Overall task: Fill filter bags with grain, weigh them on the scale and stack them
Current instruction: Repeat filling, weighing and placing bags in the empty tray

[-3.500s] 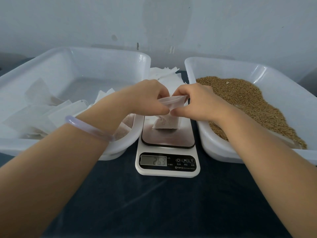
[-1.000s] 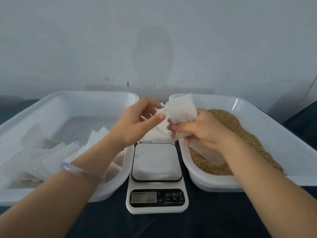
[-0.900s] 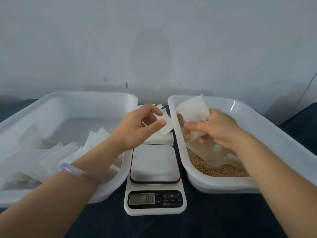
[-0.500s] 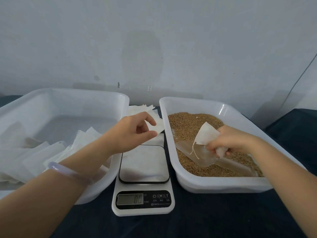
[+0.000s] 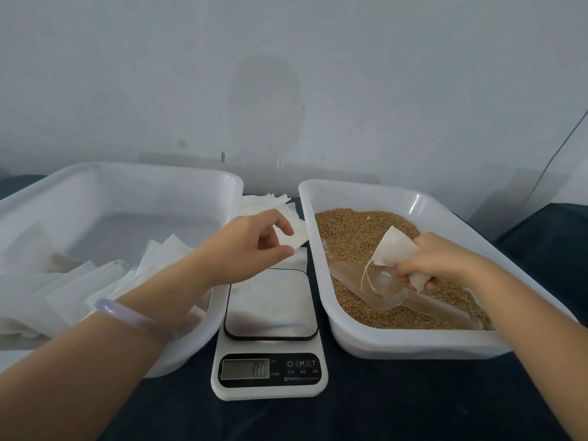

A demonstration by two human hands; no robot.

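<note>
Filter bag (image 5: 393,249) is gripped by curled fingers of the right hand (image 5: 442,262), scoop (image 5: 381,292) just beneath them; left hand (image 5: 245,249) fingers wide, loose.

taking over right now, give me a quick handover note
Left hand: over the spare bags behind the scale. Its fingers are at one of them, but the grip is unclear.
Right hand: grips a bag above the scoop in the grain tray.
The scale is empty and reads 0.0.
Done: a pile of bags lies in the left tray.
Left: probably fill the held bag, weigh it, stack it, then repeat.
</note>
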